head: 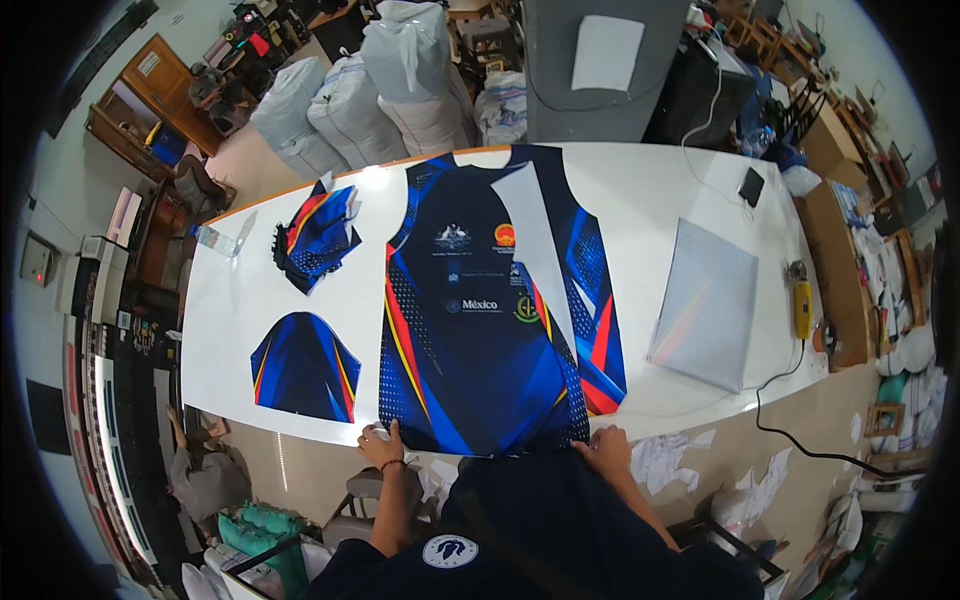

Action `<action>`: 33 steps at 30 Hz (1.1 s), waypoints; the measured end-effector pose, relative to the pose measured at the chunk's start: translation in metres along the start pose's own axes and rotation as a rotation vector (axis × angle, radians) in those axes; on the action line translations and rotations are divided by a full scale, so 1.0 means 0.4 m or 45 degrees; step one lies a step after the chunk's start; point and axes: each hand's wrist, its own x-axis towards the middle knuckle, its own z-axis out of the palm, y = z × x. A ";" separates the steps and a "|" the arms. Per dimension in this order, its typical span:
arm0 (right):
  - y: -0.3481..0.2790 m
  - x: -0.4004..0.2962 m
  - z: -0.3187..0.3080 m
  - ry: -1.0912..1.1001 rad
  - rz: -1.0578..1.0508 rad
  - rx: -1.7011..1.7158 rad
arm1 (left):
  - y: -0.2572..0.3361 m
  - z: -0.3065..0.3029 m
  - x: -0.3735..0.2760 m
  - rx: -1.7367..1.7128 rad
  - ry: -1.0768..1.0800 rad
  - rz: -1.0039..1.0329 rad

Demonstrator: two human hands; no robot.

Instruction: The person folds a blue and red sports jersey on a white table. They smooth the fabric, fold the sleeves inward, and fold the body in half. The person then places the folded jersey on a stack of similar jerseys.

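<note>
A printed navy and blue jersey body panel point(465, 352) lies on the white table point(217, 367), its bottom hem at the near edge. The fingers of my left hand point(382, 444) pinch the hem's left corner. At its right corner, my right hand point(606, 450) grips the hem. The panel's right side is partly folded over, showing white backing. Under it, to the right, lies another blue and red panel point(600, 322). A sleeve-shaped cut piece point(304, 367) rests flat at the left, with a crumpled pile of printed fabric pieces point(319, 236) beyond it.
A plastic bottle point(217, 241) lies at the table's far left. To the right are a translucent sheet point(705, 307), a phone point(751, 186) and a yellow corded tool point(803, 307). Large white sacks point(352, 112) stand behind the table. Another person point(206, 480) is on the floor at lower left.
</note>
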 end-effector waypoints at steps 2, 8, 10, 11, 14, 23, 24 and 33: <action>0.012 -0.012 0.060 0.118 -0.075 0.042 | -0.022 0.019 0.014 -0.046 -0.200 0.072; 0.062 -0.002 0.077 0.099 -0.035 0.621 | -0.020 -0.011 0.054 -0.824 -0.397 0.082; 0.089 -0.003 0.055 -0.057 0.300 1.311 | -0.048 -0.001 0.086 -1.334 -0.542 -0.070; 0.086 0.000 0.040 -0.025 0.297 1.860 | -0.063 0.008 0.100 -1.585 -0.622 -0.146; 0.000 -0.007 -0.121 -0.050 0.171 2.239 | 0.008 -0.105 0.118 -1.989 -0.799 -0.297; -0.066 -0.043 -0.520 0.715 -0.722 2.174 | 0.245 -0.552 0.295 -2.432 -0.701 0.370; -0.069 -0.043 -0.557 0.847 -0.846 2.138 | 0.252 -0.580 0.324 -2.404 -0.540 0.475; -0.192 0.250 -0.851 0.889 -1.282 1.761 | 0.589 -0.791 0.556 -2.350 -0.521 0.803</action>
